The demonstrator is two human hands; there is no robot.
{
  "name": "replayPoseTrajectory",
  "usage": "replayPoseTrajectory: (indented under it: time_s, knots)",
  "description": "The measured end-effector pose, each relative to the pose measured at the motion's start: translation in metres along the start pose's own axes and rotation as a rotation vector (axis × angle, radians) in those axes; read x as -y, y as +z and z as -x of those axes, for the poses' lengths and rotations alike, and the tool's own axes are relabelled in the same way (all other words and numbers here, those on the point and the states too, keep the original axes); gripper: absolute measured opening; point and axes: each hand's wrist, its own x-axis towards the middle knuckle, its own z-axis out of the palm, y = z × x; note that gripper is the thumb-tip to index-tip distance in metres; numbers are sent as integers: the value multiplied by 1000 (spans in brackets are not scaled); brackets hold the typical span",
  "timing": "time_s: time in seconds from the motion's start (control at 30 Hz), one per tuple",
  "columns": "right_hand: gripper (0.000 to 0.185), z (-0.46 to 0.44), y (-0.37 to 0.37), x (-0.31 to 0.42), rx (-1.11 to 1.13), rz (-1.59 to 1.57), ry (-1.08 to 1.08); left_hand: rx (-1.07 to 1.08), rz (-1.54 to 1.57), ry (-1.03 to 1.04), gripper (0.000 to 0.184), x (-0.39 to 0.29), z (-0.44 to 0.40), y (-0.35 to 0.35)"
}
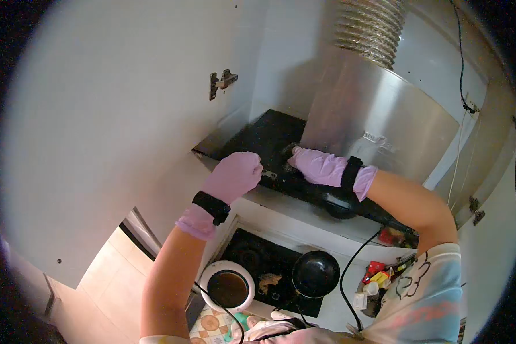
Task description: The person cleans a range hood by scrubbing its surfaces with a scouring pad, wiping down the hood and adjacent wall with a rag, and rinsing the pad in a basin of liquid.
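Note:
My right hand [321,167], in a pink glove with a black wrist strap, is closed on a dark, rough-looking scouring pad [291,153]. The pad presses against the black top of the range hood [272,131], beside the base of its shiny metal chimney cover [378,114]. Over the hood's front left edge is my left hand [235,175], also gloved and strapped. Its fingers are curled into a fist, and whatever lies inside them is hidden.
A ribbed foil duct [371,31] rises from the chimney cover. A large cabinet door [114,132] stands swung out at left. Below, a black cooktop [252,252] bears a frying pan [315,274] and a white round pot [251,286]. Small containers [371,288] crowd the right. Black cables [344,281] hang nearby.

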Motion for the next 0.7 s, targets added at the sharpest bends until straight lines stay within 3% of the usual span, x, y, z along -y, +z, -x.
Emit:
replayPoseTrajectory:
  time_s: [0.07, 0.13, 0.17, 0.27, 0.4, 0.47, 0.53, 0.57, 0.63, 0.7]
  knots:
    - [35, 15, -23, 19, 66, 131, -83, 5, 28, 9, 19, 1, 0, -2]
    - [35, 25, -23, 17, 70, -11, 140, 8, 57, 14, 19, 1, 2, -4]
    - [31, 24, -5, -12, 71, 38, -43, 38, 69, -12, 19, 0, 1, -5]
    - [28, 37, -24, -12, 107, 49, -218, 91, 75, -54, 18, 1, -3, -6]
    - [31, 8, -22, 6, 47, -162, -295, 44, 98, 13, 16, 10, -6, -2]
    - [32, -3, -32, 25, 78, -204, -198, 84, 163, 26, 16, 9, -10, -6]
    - [36, -15, -24, 20, -97, -394, -144, 131, 224, 41, 18, 1, -17, -18]
    - [42, -21, -26, 13, 14, -527, -74, 249, 220, -16, 20, -3, -21, -25]
    - [40, -5, -46, 19, -34, -389, -116, 372, 211, -70, 23, -4, -33, -26]
    - [31, 18, -59, 24, -94, -189, -133, 325, 202, 179, 26, 4, -48, -16]
